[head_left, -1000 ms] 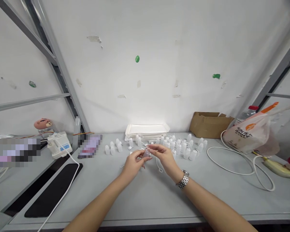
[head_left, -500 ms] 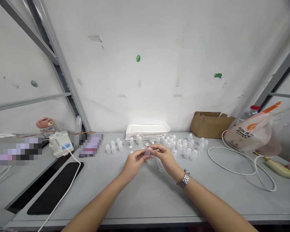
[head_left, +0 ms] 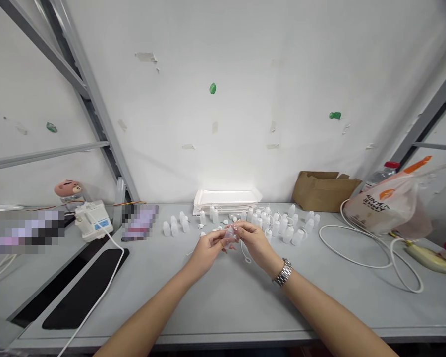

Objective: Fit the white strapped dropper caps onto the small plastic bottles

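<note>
A small translucent plastic bottle (head_left: pixel 229 235) is held between both hands above the middle of the table. My left hand (head_left: pixel 209 248) is closed around its body. The fingers of my right hand (head_left: pixel 251 239) pinch at its top; a thin white strap with a loop (head_left: pixel 247 259) hangs just beneath that hand. Behind and to the right stand several similar small white bottles (head_left: pixel 276 227), many with caps and strap loops. A smaller group of bottles (head_left: pixel 174 229) stands left of my hands. Loose small white caps (head_left: pixel 201 226) lie near the middle.
Stacked white trays (head_left: pixel 226 197) rest against the wall. On the right are a cardboard box (head_left: pixel 325 192), a plastic bag (head_left: pixel 386 206) and a looped white cable (head_left: pixel 357 267). A power strip (head_left: pixel 93 220), a phone (head_left: pixel 139 223) and a black mat (head_left: pixel 85 292) lie on the left.
My right hand's fingers have shifted slightly at the top of the bottle, and the bottle now sits more upright and shows more. Both arms stay almost in place.
</note>
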`<action>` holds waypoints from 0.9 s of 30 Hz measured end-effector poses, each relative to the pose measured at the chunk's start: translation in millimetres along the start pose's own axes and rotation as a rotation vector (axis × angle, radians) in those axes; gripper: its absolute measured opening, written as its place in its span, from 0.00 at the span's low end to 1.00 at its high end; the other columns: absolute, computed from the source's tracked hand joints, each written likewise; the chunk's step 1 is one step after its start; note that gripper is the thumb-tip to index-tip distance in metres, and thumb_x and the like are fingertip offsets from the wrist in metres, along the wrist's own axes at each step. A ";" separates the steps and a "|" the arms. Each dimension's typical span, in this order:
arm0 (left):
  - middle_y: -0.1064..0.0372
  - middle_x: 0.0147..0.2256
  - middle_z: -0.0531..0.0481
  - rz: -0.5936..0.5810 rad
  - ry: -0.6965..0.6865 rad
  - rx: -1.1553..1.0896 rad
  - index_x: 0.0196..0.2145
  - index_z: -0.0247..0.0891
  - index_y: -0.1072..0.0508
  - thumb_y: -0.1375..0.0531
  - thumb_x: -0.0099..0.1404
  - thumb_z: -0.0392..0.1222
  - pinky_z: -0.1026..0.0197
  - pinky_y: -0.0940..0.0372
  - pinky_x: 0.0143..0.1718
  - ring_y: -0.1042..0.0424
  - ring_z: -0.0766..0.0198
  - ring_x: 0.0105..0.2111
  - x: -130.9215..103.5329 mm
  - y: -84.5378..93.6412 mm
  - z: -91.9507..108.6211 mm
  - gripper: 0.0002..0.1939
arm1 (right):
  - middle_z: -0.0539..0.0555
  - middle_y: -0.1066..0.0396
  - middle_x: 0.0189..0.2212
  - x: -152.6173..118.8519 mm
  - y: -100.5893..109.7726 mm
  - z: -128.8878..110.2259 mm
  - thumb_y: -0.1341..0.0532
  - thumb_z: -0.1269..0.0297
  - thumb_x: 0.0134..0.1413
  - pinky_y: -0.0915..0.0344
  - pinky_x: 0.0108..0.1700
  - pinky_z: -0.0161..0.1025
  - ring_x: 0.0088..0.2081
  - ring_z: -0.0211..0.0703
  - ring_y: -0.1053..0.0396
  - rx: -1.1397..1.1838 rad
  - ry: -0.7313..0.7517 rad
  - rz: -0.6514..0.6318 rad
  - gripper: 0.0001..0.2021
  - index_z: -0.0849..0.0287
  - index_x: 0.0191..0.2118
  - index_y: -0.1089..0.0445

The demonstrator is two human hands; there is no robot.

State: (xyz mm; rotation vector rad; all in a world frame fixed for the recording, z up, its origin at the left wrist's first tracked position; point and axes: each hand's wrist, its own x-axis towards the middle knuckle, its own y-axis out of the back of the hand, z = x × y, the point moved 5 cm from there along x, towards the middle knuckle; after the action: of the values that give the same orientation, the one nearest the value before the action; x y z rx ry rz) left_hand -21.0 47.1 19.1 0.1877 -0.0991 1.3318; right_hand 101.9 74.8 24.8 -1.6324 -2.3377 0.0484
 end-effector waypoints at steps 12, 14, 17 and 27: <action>0.26 0.34 0.47 0.121 0.012 0.022 0.37 0.37 0.26 0.39 0.53 0.45 0.59 0.36 0.36 0.28 0.59 0.33 -0.3 3.4 -3.1 0.14 | 0.53 0.30 0.30 -1.1 -0.7 -4.0 0.35 0.57 0.40 0.38 0.38 0.40 0.35 0.42 0.34 -0.171 0.011 0.039 0.10 0.58 0.27 0.27; 0.26 0.33 0.47 0.150 0.020 0.054 0.36 0.38 0.26 0.39 0.53 0.44 0.59 0.36 0.37 0.28 0.58 0.34 -0.7 4.3 -3.4 0.13 | 0.53 0.31 0.32 -0.9 -0.2 -3.4 0.35 0.57 0.40 0.38 0.38 0.39 0.36 0.42 0.34 -0.195 0.021 0.045 0.10 0.58 0.28 0.27; 0.27 0.33 0.48 0.201 0.035 0.085 0.36 0.38 0.28 0.38 0.52 0.43 0.60 0.37 0.36 0.29 0.61 0.33 -0.8 6.5 -4.7 0.13 | 0.53 0.31 0.34 -1.0 1.6 -2.3 0.36 0.56 0.42 0.38 0.38 0.39 0.37 0.43 0.35 -0.248 0.036 0.074 0.10 0.56 0.30 0.26; 0.30 0.31 0.50 0.259 -0.037 0.076 0.47 0.41 0.33 0.42 0.57 0.47 0.65 0.40 0.28 0.30 0.64 0.31 -2.9 9.4 -3.6 0.20 | 0.54 0.32 0.32 -4.1 -3.1 -5.4 0.44 0.47 0.49 0.39 0.33 0.36 0.35 0.41 0.37 -0.287 0.042 0.094 0.20 0.59 0.22 0.27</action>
State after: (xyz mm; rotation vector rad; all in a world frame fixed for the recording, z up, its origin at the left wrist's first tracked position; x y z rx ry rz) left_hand -30.9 47.2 15.8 0.2708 -0.1065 1.5914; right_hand 101.8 69.2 29.7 -1.8533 -2.3200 -0.3126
